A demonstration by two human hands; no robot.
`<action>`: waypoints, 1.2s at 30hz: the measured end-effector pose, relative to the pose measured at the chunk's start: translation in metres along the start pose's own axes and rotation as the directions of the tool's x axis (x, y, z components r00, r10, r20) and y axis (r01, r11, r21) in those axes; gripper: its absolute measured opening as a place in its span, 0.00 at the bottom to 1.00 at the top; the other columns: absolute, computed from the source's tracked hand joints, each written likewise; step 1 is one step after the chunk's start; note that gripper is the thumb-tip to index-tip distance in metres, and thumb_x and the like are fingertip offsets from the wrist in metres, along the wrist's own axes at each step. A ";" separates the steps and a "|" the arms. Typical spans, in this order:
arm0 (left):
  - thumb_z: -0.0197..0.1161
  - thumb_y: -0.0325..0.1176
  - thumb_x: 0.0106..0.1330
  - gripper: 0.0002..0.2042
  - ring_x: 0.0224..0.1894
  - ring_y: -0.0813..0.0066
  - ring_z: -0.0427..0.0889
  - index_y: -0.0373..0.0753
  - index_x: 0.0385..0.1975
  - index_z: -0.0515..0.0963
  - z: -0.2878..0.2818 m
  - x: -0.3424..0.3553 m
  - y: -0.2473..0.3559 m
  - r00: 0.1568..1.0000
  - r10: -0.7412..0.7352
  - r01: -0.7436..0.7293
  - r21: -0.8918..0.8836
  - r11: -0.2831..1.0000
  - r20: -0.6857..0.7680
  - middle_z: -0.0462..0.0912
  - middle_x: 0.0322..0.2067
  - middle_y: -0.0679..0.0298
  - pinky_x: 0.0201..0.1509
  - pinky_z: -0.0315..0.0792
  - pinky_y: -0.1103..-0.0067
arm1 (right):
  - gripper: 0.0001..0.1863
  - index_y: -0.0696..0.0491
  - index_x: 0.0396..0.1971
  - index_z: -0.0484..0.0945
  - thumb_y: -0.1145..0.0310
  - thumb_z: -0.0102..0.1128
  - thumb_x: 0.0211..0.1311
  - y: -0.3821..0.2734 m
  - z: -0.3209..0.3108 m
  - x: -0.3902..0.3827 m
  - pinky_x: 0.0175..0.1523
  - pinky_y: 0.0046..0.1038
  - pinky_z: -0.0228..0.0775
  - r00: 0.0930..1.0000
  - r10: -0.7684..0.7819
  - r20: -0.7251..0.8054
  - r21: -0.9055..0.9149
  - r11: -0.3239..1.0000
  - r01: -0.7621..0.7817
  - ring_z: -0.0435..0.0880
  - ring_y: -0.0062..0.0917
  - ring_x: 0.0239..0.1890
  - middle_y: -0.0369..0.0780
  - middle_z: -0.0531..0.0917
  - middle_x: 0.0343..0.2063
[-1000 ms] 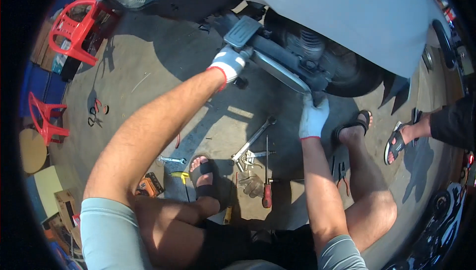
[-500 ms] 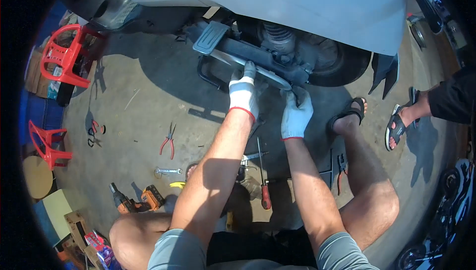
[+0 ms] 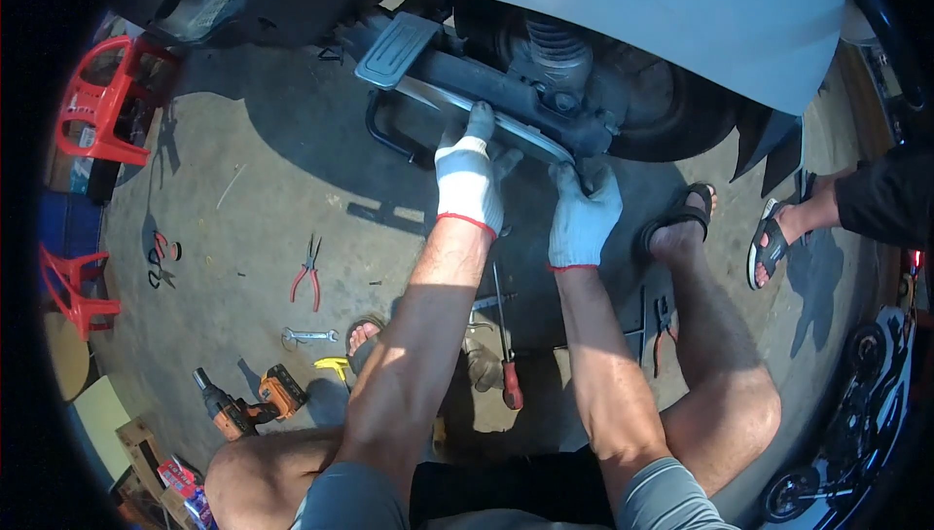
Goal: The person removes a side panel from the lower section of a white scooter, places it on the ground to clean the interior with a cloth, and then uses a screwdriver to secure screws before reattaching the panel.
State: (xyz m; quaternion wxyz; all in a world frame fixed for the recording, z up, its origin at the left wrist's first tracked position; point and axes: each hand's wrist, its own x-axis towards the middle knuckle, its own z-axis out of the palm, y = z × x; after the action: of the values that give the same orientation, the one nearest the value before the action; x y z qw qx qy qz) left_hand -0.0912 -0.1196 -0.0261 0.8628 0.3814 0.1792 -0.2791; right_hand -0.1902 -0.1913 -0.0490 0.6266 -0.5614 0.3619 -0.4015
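Note:
White knitted gloves with red cuffs cover both hands. My left hand (image 3: 469, 180) is closed round the middle of a long silver strip (image 3: 525, 135), its thumb lying on the upper face. At the strip's right end, my right hand (image 3: 586, 211) has bent fingers pinching near the tip; what exactly lies between them is hidden. The strip runs along a dark metal arm (image 3: 467, 79) beneath a white vehicle body (image 3: 642, 14). A grey ribbed footrest pad (image 3: 399, 48) sits at the arm's left end. Behind the arm stands a coil spring (image 3: 556, 45).
On the floor lie red-handled pliers (image 3: 306, 275), a wrench (image 3: 311, 335), an orange cordless drill (image 3: 248, 403), a red-handled screwdriver (image 3: 511, 374), dark pliers (image 3: 664, 330) and scissors (image 3: 159, 262). Red plastic chairs (image 3: 107, 102) stand left. Another person's sandalled foot (image 3: 773, 238) is at right.
The whole view has shifted, so the vehicle sits slightly higher and further left in it. Both hands stay on the silver strip; the right fingers have shifted slightly at its end.

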 end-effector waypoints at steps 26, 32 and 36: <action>0.69 0.41 0.63 0.28 0.46 0.62 0.79 0.30 0.57 0.70 0.013 0.009 -0.018 0.949 0.260 -0.199 0.300 0.933 -0.180 0.81 0.49 0.51 0.51 0.74 0.69 | 0.17 0.61 0.50 0.75 0.76 0.61 0.61 0.001 -0.044 0.040 0.55 0.27 0.68 0.946 0.110 0.303 -0.459 0.887 0.044 0.77 0.26 0.46 0.40 0.82 0.46; 0.67 0.38 0.64 0.29 0.52 0.60 0.79 0.31 0.61 0.66 0.014 0.011 -0.018 0.952 0.215 -0.153 0.269 0.951 -0.219 0.79 0.53 0.50 0.57 0.72 0.71 | 0.20 0.63 0.51 0.71 0.72 0.64 0.60 -0.018 -0.042 0.040 0.53 0.28 0.71 0.957 0.050 0.287 -0.622 0.769 0.146 0.80 0.29 0.46 0.44 0.82 0.47; 0.65 0.50 0.63 0.40 0.58 0.46 0.76 0.31 0.68 0.58 0.015 0.001 -0.013 0.939 0.239 -0.127 0.396 0.910 -0.247 0.74 0.58 0.40 0.61 0.71 0.68 | 0.26 0.64 0.55 0.68 0.69 0.64 0.60 -0.077 -0.021 0.012 0.56 0.35 0.71 0.918 -0.012 0.396 -0.864 0.335 0.377 0.82 0.42 0.50 0.53 0.81 0.50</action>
State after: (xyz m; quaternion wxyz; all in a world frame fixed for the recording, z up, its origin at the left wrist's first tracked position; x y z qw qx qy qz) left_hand -0.0966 -0.1382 -0.0240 0.7611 0.5906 0.2101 -0.1664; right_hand -0.2121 -0.2144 0.0253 0.1951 -0.9117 0.3467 -0.1028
